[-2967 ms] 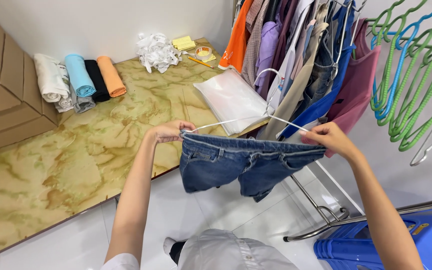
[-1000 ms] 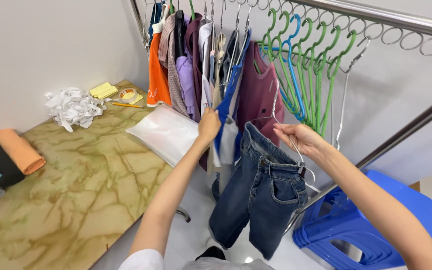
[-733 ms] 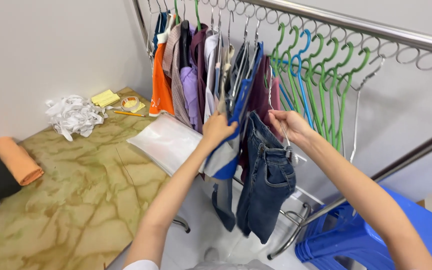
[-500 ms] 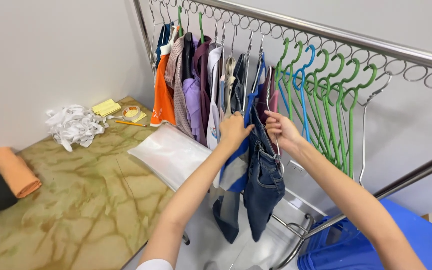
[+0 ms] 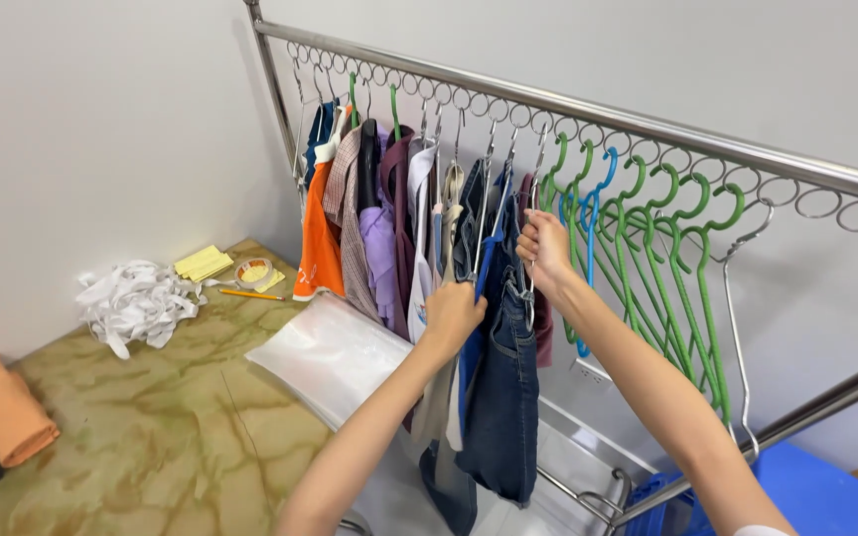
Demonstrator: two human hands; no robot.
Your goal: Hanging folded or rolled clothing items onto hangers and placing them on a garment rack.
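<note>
Blue denim shorts hang from a thin wire hanger that my right hand grips by its neck, up near the ring row of the steel clothes rail. My left hand is closed on the hanging garments just left of the shorts, pressing them aside. Shirts in orange, plaid, purple and white fill the rail's left part. To the right of my right hand hang several bare green hangers and a blue one.
A marble-patterned table stands at the left with a clear plastic bag, a heap of white strips, yellow notes, tape and a pencil. An orange rolled cloth lies at its left edge. A blue plastic stool stands bottom right.
I have lifted the shorts from over the table up to the rail. My left hand has moved onto the neighbouring garments, and my right hand has raised the hanger toward the rings.
</note>
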